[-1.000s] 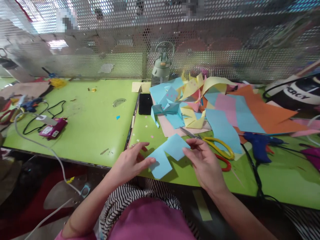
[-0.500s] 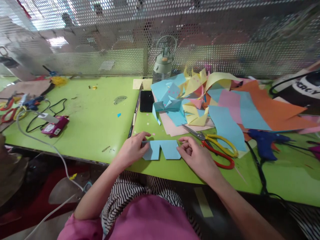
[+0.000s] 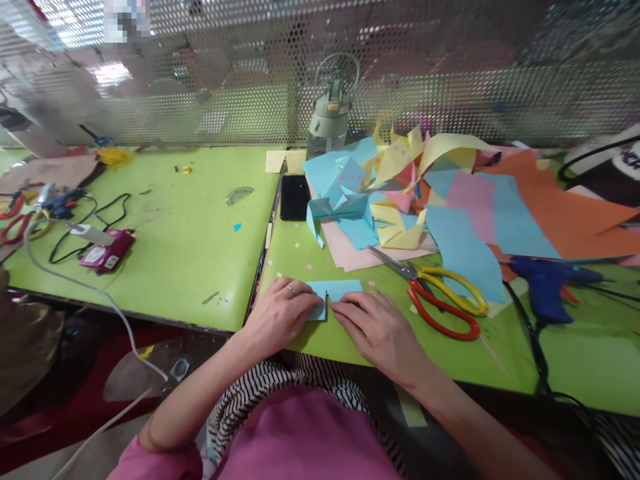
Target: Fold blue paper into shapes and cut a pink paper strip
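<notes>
Head view: blue paper (image 3: 344,287) looks light, easily creased, best edge-held; left hand (image 3: 281,311), right hand (image 3: 384,331) touch it, pinch unclear

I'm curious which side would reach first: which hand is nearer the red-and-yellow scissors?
The right hand, just left of the scissors; the left hand is farther left.

At left of centre, the green tabletop (image 3: 200,233) offers open passage; right of centre, scissors (image 3: 425,293) and heaped coloured paper (image 3: 370,193) block the way.
</notes>
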Demonstrator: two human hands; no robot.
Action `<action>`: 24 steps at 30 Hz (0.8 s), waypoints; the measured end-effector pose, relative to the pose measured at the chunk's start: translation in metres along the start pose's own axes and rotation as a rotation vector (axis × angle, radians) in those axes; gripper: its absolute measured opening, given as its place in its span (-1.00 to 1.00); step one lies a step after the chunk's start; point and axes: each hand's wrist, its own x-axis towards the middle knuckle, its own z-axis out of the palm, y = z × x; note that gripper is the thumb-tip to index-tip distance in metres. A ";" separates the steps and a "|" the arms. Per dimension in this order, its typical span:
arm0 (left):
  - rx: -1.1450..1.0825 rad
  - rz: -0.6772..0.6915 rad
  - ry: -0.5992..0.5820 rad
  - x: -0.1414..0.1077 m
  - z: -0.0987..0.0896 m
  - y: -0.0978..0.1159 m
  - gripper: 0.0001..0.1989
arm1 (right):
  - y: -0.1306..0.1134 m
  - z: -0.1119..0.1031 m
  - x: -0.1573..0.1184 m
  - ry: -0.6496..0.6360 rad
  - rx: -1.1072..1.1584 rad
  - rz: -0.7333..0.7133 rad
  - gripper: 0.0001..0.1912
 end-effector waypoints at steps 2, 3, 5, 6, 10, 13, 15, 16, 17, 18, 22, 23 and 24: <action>-0.038 -0.014 0.019 -0.005 0.002 0.000 -0.75 | 0.000 0.000 0.001 -0.019 -0.026 -0.014 -0.79; -0.055 -0.021 0.024 -0.006 0.003 0.000 -0.74 | -0.001 -0.001 0.001 -0.029 -0.044 -0.019 -0.77; -0.076 -0.022 0.026 -0.009 0.005 -0.001 -0.73 | -0.001 -0.002 0.002 -0.048 -0.077 -0.031 -0.72; -0.079 -0.020 0.024 -0.010 0.005 -0.001 -0.72 | -0.002 -0.002 0.003 -0.054 -0.091 -0.040 -0.71; -0.018 0.011 -0.009 -0.012 0.006 0.002 -0.71 | 0.001 -0.002 0.004 -0.056 -0.130 -0.094 -0.72; 0.098 0.079 0.022 -0.013 0.009 0.006 -0.64 | 0.003 -0.002 0.005 -0.052 -0.157 -0.124 -0.72; 0.185 0.115 0.084 -0.014 0.013 0.010 -0.65 | 0.003 -0.003 0.005 -0.054 -0.154 -0.134 -0.73; 0.229 0.125 0.113 -0.014 0.014 0.011 -0.69 | 0.003 -0.003 0.005 -0.056 -0.144 -0.133 -0.73; 0.271 0.132 0.138 -0.014 0.016 0.013 -0.73 | 0.003 -0.003 0.005 -0.058 -0.128 -0.128 -0.73; 0.307 0.136 0.156 -0.014 0.017 0.014 -0.75 | 0.003 -0.004 0.005 -0.064 -0.109 -0.119 -0.73; 0.365 0.145 0.187 -0.016 0.019 0.015 -0.71 | 0.003 -0.007 0.006 -0.085 0.028 -0.058 -0.76; 0.362 0.146 0.189 -0.017 0.019 0.015 -0.69 | 0.004 -0.008 0.008 -0.075 0.073 -0.034 -0.78; 0.358 0.145 0.191 -0.018 0.018 0.014 -0.68 | 0.004 -0.009 0.010 -0.055 0.105 -0.005 -0.80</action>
